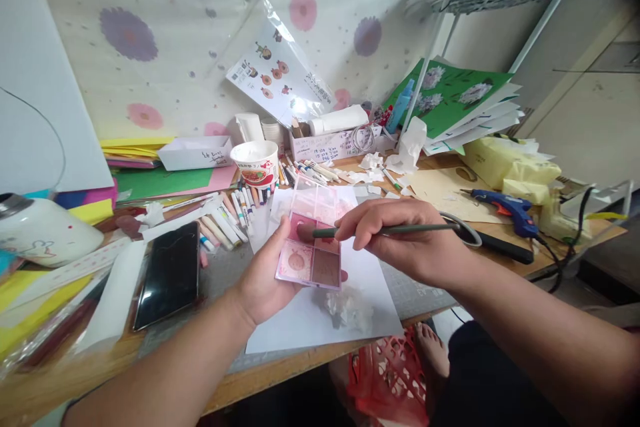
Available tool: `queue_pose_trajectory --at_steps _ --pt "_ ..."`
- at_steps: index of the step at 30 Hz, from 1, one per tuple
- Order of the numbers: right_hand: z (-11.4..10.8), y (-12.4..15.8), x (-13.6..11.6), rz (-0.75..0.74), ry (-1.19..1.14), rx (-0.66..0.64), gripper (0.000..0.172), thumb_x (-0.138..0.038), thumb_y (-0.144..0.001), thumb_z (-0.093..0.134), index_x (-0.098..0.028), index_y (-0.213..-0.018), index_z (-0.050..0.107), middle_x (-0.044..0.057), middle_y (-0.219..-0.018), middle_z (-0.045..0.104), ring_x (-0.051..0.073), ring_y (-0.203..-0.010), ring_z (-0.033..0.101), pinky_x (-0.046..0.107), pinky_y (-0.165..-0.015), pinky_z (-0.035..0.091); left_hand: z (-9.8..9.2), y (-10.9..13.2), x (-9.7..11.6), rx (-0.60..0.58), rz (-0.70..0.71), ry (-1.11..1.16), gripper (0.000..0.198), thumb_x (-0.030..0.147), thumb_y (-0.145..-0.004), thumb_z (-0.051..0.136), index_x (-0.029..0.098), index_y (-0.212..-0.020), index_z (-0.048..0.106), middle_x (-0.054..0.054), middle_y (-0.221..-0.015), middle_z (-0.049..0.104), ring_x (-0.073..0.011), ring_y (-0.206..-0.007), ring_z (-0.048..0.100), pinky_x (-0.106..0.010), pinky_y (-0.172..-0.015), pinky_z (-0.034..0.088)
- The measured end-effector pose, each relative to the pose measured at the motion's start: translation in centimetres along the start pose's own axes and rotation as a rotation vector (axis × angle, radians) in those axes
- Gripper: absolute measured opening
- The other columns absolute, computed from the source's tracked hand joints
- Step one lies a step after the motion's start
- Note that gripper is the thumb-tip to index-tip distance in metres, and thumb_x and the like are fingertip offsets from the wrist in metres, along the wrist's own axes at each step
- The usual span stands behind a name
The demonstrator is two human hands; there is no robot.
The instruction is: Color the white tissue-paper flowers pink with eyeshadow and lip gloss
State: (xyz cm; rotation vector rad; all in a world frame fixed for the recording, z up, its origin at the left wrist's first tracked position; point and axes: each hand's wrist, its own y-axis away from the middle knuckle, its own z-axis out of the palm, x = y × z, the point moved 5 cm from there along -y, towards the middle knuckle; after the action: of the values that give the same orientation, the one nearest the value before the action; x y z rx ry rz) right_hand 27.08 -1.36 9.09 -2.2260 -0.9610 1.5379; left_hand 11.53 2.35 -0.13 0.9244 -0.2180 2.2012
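My left hand (267,280) holds an open makeup palette (326,268) from its left side, with fingers underneath. Four pans in pink and brown shades show in it, and its clear lid stands folded back behind. In my right hand (400,233) is a makeup brush (420,229) with a dark green handle, pinched near its head. The brush tip rests on or just over the upper left pink pan. Under the palette lies a white sheet of paper (280,327), with a crumpled white tissue (350,308) on it.
Left are a black tablet or phone (169,275), a white bottle (47,230) and several markers (220,223). Behind stand a paper bowl (255,163) and a labelled white box (325,145). A blue glue gun (505,208) and tissue pack (510,163) lie right. Below is a red basket (390,373).
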Motion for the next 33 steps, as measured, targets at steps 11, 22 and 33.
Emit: queue_pose_trajectory --at_steps 11,22,33 --pt "-2.0 4.2 0.4 0.170 0.094 -0.186 0.009 -0.022 -0.083 0.074 -0.017 -0.088 0.067 0.007 -0.081 0.075 0.018 -0.075 0.073 0.026 -0.066 0.057 -1.4 -0.5 3.5 0.211 0.187 -0.066 0.053 0.053 -0.103 0.033 0.018 -0.133 0.058 -0.011 -0.125 0.071 -0.0321 -0.106 0.067 -0.050 -0.078 0.059" --pt "-1.2 3.7 0.2 0.054 0.218 -0.237 0.012 -0.023 -0.087 0.070 -0.012 -0.084 0.067 0.008 -0.077 0.073 0.015 -0.069 0.069 0.025 -0.064 0.054 -1.3 -0.9 3.7 0.256 0.237 -0.134 0.063 0.055 -0.104 0.015 0.021 -0.133 0.060 -0.010 -0.127 0.070 -0.0310 -0.108 0.065 -0.046 -0.071 0.059" --pt "-0.6 2.3 0.7 0.098 0.320 -0.185 0.012 -0.022 -0.085 0.069 -0.011 -0.081 0.068 0.005 -0.071 0.070 0.014 -0.063 0.064 0.027 -0.061 0.049 -1.9 -1.0 4.0 0.266 0.247 -0.166 0.062 0.057 -0.103 0.021 0.019 -0.132 0.061 -0.013 -0.139 0.062 -0.0330 -0.115 0.063 -0.045 -0.074 0.060"
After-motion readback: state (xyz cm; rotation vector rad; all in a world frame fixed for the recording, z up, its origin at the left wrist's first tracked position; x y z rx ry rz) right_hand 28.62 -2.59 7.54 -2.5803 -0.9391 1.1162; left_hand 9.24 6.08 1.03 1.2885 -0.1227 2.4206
